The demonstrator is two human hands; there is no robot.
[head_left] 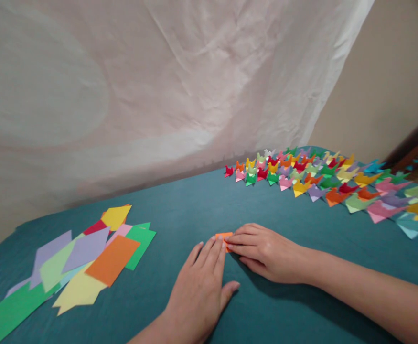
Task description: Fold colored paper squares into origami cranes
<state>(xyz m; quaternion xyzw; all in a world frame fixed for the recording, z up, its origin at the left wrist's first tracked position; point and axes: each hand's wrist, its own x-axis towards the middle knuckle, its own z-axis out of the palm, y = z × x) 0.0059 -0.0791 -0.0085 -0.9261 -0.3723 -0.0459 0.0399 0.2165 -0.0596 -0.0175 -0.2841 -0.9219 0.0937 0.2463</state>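
A small folded piece of orange paper [224, 236] lies on the teal-covered table. My left hand [203, 277] rests flat over its left side, fingers stretched forward and thumb spread out to the right. From the right, my right hand [266, 251] presses its fingertips onto the paper's right part, palm down, with the thumb apart below the fingers and off the paper. The fingertips of both hands nearly meet on the paper and hide much of it, so its folds cannot be made out.
Loose coloured paper sheets [87, 248] lie overlapping on the left of the teal tablecloth [180, 205]. Several rows of small folded paper birds [302, 187] stand at the back right. A pale hanging cloth [151, 95] closes off the far side, beside a beige wall [377, 91].
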